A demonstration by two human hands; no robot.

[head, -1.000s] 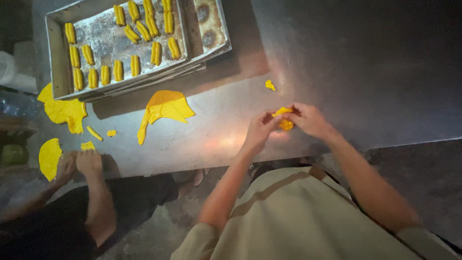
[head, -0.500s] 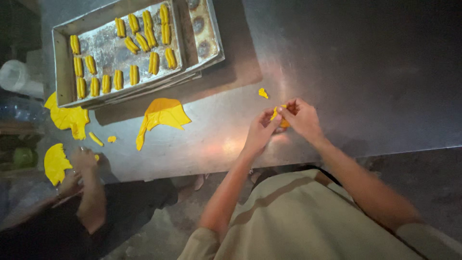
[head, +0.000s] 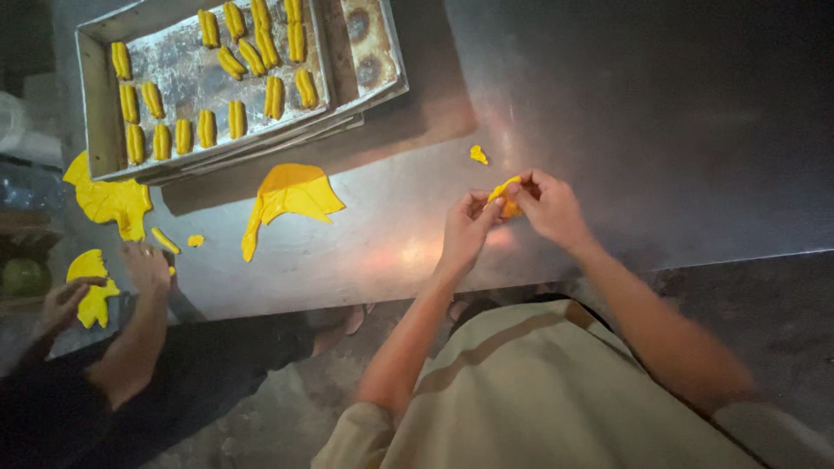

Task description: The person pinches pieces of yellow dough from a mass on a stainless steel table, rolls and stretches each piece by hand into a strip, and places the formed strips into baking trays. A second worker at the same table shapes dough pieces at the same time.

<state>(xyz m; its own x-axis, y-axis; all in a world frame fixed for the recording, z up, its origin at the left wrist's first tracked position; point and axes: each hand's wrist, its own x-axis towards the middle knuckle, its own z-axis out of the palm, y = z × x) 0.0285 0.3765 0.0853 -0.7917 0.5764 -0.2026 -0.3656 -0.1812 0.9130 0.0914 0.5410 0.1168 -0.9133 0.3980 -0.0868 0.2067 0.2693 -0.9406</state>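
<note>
Dim room, steel desk [head: 608,104] with a glare patch near its front edge. Left hand [head: 465,230] and right hand [head: 549,207] meet just above the desk near that edge, both on one small yellow dough piece [head: 506,196]; the fingers of both hands are pressed together in a pinch on it from either side, dough partly hidden between the fingertips. Small yellow crumb [head: 478,155] lies on the desk just beyond the hands, apart from them. Flat torn dough sheet [head: 291,198] lies left of the hands, well apart, with a thin tail trailing down toward the desk edge. Metal baking tray [head: 97,104] sits at upper left on a stack of similar trays, holding rows of short yellow dough sticks [head: 207,128], spaced and mostly upright in the view. Bigger ragged dough sheet [head: 109,198] lies below the tray's left corner, two small scraps [head: 165,241] beside it. At far left a co-worker in dark clothes: one co-worker hand [head: 146,265] rests near the scraps, the other co-worker's hand [head: 62,302] touches a rounded dough slab [head: 89,276]. Person's beige shirt [head: 539,399] with brown stripe fills the bottom of the view.
</note>
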